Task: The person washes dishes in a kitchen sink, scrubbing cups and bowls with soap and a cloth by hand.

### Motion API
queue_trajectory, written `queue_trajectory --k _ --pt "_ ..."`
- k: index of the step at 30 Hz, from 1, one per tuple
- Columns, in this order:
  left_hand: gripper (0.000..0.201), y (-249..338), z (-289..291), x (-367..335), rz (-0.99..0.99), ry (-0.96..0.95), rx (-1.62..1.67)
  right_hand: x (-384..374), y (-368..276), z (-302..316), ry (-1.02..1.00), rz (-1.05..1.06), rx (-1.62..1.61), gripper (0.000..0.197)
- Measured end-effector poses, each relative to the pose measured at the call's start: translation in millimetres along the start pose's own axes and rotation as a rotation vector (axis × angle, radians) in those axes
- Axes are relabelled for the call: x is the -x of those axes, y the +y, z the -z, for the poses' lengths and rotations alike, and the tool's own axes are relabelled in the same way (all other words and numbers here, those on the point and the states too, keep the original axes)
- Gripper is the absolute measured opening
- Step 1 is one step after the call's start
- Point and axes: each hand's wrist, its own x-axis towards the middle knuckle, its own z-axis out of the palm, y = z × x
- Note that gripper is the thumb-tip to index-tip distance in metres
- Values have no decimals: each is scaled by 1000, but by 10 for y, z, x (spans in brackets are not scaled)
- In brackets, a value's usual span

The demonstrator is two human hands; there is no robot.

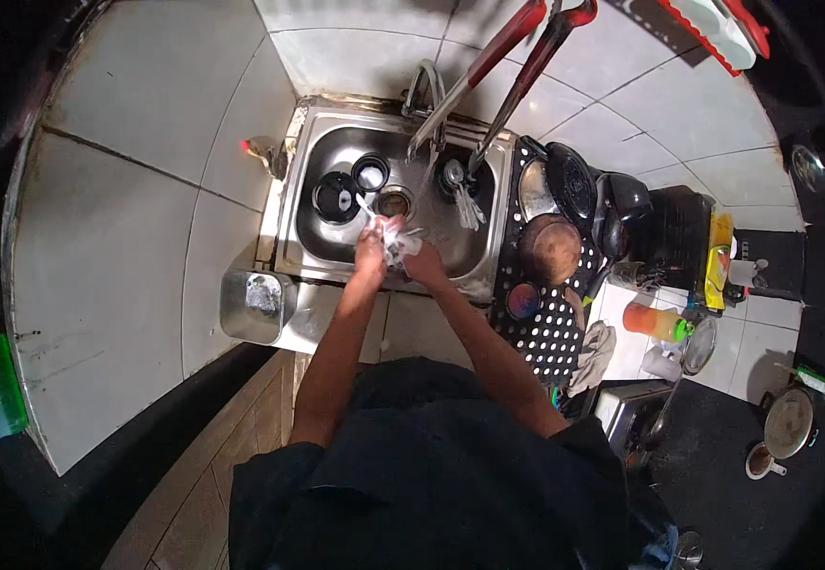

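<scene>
The left hand [370, 255] and right hand [424, 265] curl closed around a crumpled, whitish, perhaps soapy bundle [397, 244] in the smooth steel sink [460, 255].

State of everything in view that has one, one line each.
Left hand, closed on bundle
Right hand, touching bundle, grip unclear
Bundle, sudsy, contents unclear
Faucet, flow unclear
Cutlery, lying in sink
Black dish, in sink
Rectangular container, uncovered
Orange bottle, green top on

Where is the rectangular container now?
In the head view, the rectangular container stands at left, beside the near left corner of the sink and the tiled wall.
</scene>
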Motion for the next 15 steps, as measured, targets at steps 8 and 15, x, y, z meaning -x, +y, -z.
queue_trajectory --k 8,15 --pt "27 -98 507 -59 -55 72 -11 393 -704 660 -468 -30 -684 26" --pt "33 -60 215 79 -15 25 -7 310 -465 486 -245 -77 -318 30"
